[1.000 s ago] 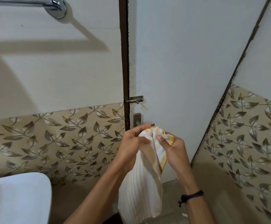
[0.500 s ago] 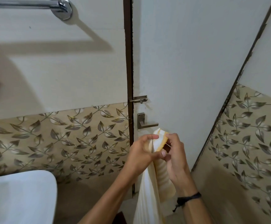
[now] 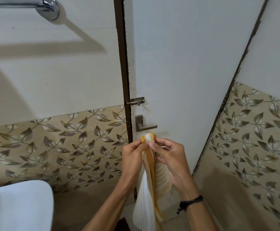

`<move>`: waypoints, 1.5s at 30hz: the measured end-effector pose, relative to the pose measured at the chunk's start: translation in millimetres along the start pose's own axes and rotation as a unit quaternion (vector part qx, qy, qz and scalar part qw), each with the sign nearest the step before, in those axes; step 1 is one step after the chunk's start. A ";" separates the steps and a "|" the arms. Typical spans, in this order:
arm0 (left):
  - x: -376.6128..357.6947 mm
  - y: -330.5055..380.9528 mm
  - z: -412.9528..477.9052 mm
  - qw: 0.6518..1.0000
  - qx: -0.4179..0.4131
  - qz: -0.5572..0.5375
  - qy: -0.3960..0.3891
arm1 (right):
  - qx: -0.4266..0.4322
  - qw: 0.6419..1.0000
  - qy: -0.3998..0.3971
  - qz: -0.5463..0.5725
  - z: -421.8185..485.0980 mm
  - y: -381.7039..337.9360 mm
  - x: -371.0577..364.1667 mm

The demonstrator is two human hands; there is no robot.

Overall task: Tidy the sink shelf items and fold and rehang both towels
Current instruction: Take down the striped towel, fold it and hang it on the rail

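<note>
The yellow-striped towel (image 3: pixel 146 195), pinched at its top corners by left hand (image 3: pixel 133 158) and right hand (image 3: pixel 170 158), is best held edge-aligned for the rail (image 3: pixel 19 3) at ten o'clock.

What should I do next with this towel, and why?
Probably carry the towel up and left to the bar and drape it over. The left hand and right hand pinch its top corners together, so it hangs as a narrow folded strip, and the bar's visible end holds nothing.

Bathrm, towel rail (image 3: pixel 19 3), leaf wall tiles (image 3: pixel 61 147)
</note>
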State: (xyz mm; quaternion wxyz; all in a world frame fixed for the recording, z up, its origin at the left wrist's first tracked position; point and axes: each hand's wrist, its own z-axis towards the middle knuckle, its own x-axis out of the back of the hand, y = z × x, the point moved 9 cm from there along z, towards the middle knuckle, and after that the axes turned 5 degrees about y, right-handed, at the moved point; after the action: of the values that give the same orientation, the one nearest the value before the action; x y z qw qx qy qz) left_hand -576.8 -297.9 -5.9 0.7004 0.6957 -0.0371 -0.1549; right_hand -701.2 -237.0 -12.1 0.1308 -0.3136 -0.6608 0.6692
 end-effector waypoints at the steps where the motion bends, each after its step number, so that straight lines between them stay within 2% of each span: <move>1: -1.3 -2.4 0.8 1.000 0.007 0.002 -0.009 | 0.012 1.000 0.019 -0.014 0.6 0.2 2.7; 5: -0.5 -16.5 7.0 0.999 0.038 0.020 -0.018 | 0.060 0.988 0.119 -0.084 4.5 3.2 18.7; 9: 6.1 -17.5 12.1 0.997 0.020 0.070 -0.014 | 0.145 0.965 0.174 -0.131 1.8 -8.5 26.8; 13: -1.0 -5.8 10.3 0.983 -0.043 0.177 -0.037 | 0.260 0.931 0.134 -0.219 -11.9 -25.5 2.3; 16: -6.8 2.9 7.8 0.955 -0.082 0.279 -0.061 | 0.306 0.909 0.116 -0.258 -17.4 -29.2 -7.8; 19: -9.9 10.6 3.4 0.926 -0.109 0.351 -0.088 | 0.321 0.901 0.085 -0.280 -18.8 -29.3 -10.4; 23: -11.7 18.0 4.7 0.911 -0.124 0.373 -0.128 | 0.298 0.910 0.031 -0.285 -16.4 -25.6 -13.9; 26: -14.6 20.6 7.4 0.910 -0.118 0.354 -0.182 | 0.271 0.922 0.041 -0.274 -9.4 -22.0 -8.0; 30: -16.8 16.0 7.4 0.919 -0.086 0.297 -0.245 | 0.285 0.924 0.078 -0.244 -4.2 -24.3 -3.3; 32: -9.6 10.2 13.5 0.938 -0.051 0.266 -0.215 | 0.248 0.940 0.097 -0.212 0.9 -20.8 3.5; 35: 15.7 9.9 27.3 0.966 0.008 0.231 -0.112 | 0.183 0.964 0.133 -0.142 10.1 -13.9 25.0; 39: 68.0 21.8 48.5 0.973 0.025 0.231 -0.006 | 0.177 0.949 0.229 -0.128 24.0 -27.1 79.7; 42: 120.7 23.0 63.6 0.970 0.032 0.226 0.084 | 0.180 0.922 0.307 -0.153 29.2 -48.6 132.1; 45: 143.6 11.7 69.3 0.977 0.076 0.158 0.125 | 0.170 0.915 0.325 -0.171 37.1 -58.3 155.2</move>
State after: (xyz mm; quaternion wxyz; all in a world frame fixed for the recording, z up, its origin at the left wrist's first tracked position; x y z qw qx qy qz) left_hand -457.1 -403.3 -15.8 0.6599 0.7463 -0.0710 0.0492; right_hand -856.5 -169.9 3.3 0.5019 -0.3688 -0.5016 0.6004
